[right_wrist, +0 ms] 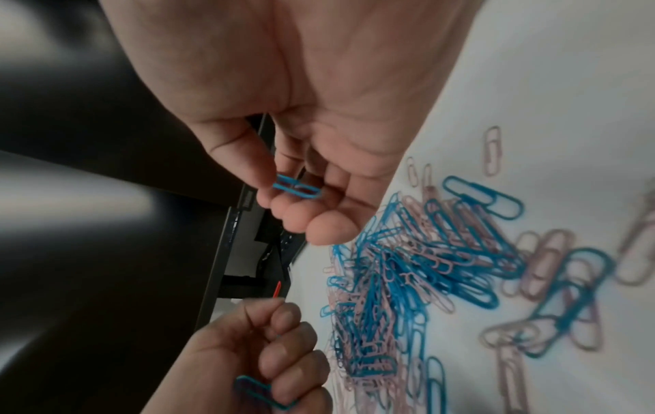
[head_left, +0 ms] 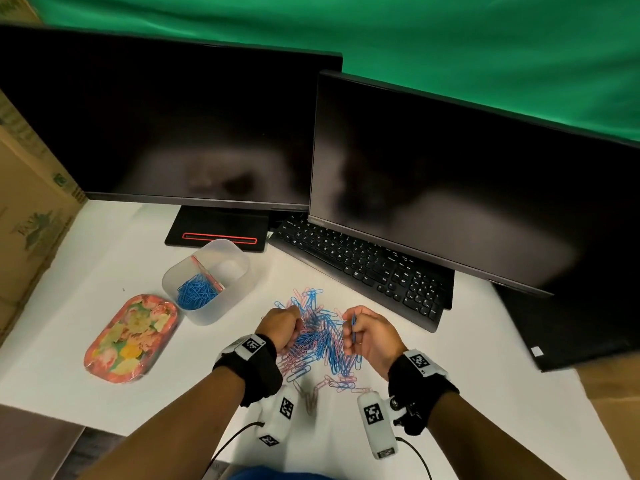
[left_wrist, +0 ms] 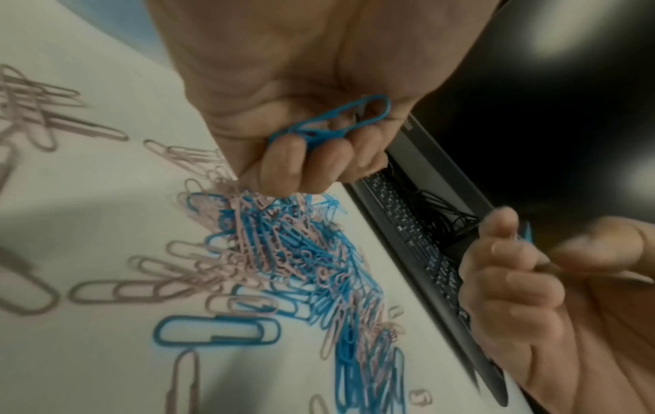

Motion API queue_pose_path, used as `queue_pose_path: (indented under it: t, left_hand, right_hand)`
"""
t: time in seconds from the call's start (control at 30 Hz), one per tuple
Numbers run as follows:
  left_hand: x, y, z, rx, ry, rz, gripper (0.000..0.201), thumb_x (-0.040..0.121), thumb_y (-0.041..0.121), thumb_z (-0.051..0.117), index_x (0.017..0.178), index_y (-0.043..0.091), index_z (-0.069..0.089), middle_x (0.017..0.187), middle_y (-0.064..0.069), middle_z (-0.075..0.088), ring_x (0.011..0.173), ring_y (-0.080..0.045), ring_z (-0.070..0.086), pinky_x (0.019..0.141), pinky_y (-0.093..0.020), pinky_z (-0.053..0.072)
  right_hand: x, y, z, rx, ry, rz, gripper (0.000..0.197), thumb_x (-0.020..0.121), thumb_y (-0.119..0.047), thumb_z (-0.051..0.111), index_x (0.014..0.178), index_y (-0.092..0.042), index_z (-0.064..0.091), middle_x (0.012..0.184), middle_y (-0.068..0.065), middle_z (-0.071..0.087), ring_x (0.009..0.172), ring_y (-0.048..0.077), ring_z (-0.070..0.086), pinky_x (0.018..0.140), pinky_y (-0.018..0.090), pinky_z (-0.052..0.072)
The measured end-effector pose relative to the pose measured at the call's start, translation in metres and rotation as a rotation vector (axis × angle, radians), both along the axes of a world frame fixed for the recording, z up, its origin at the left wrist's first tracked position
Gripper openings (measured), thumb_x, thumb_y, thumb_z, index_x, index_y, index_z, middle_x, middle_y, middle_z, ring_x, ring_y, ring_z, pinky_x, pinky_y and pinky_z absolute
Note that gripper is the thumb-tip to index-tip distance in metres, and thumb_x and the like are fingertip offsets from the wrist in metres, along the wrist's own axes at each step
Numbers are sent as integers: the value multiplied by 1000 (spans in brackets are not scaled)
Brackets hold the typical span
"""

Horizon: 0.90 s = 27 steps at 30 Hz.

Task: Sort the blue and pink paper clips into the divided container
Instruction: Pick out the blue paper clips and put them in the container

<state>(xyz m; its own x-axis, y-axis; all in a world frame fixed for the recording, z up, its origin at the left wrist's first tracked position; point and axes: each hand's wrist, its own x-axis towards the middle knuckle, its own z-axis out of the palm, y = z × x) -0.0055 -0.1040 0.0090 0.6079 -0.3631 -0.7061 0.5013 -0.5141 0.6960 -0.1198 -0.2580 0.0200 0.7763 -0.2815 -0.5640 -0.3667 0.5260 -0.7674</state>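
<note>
A mixed pile of blue and pink paper clips lies on the white table in front of me. My left hand hovers over the pile's left side, its fingers curled round blue paper clips. My right hand is at the pile's right side and pinches a blue paper clip between thumb and fingers. The clear divided container stands to the upper left of the pile. Its near compartment holds blue clips; the far compartment looks empty.
A flowered oval tray lies left of the container. A black keyboard runs diagonally just behind the pile, under the right monitor. The left monitor's stand sits behind the container. Cardboard boxes line the left edge.
</note>
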Motion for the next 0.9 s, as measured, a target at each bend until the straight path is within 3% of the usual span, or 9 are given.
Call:
queue_pose_path:
  t: [0.1,0.2,0.3,0.37,0.47,0.57,0.7,0.8,0.9]
  left_hand:
    - [-2,0,-3,58,1,5,29,89,20,44,62,12,51,52,-3,42,41,-17,30,45,-19,23]
    - [-3,-4,-3,77,15,-16,18,86,22,53,70,13,53,59,-4,46,47,-19,38,47,-21,29]
    - [0,-9,-5,-16,157,74,14,87,21,56,77,11,53,62,-6,47,49,-19,42,47,-23,33]
    - [1,-10,-5,-77,212,123,12,90,20,54,84,10,55,66,-8,48,50,-21,45,47,-25,37]
    - [-1,-11,-4,-164,247,149,12,93,14,50,93,6,58,77,-12,55,60,-23,54,58,-33,47]
    - [0,-10,-2,-187,238,127,7,93,8,49,90,7,56,80,-12,57,68,-24,59,69,-36,52]
    - [1,-9,-5,-149,104,94,23,85,-8,48,98,11,48,74,-14,53,59,-24,53,57,-33,49]
    - [-1,-11,-2,-154,38,28,34,85,-9,43,109,15,47,74,-15,54,55,-22,49,52,-30,42]
    - [0,-11,0,-144,3,-47,41,87,-6,39,114,19,55,74,-10,56,57,-19,50,51,-27,42]
  right_hand:
    - [-6,0,-9,-82,99,38,7,78,-2,49,81,-7,53,65,10,49,50,21,43,48,26,35]
    - [-9,2,-25,-416,263,191,6,86,-15,60,83,-9,60,64,2,56,50,16,47,47,24,32]
    - [-12,10,-32,-767,339,323,3,80,-20,65,80,-22,64,81,-6,66,74,12,60,60,19,42]
    - [-13,14,-32,-897,352,357,8,79,-16,62,83,-22,65,89,-5,66,81,12,61,62,14,42]
    - [-12,18,-30,-961,394,420,10,79,-19,61,86,-26,62,90,-3,65,72,14,62,55,16,44]
    - [-9,25,-30,-1077,449,554,17,78,-35,65,91,-26,60,96,-1,65,84,20,64,69,24,51]
    - [-5,27,-33,-1194,533,640,25,83,-38,63,100,-19,60,106,5,66,96,26,65,82,31,54]
    - [-4,25,-32,-1188,516,612,7,86,-29,57,86,-22,57,103,6,65,83,24,60,75,27,51]
    - [-6,20,-32,-1116,475,569,11,85,-22,54,74,-24,54,87,2,60,74,22,55,64,22,44]
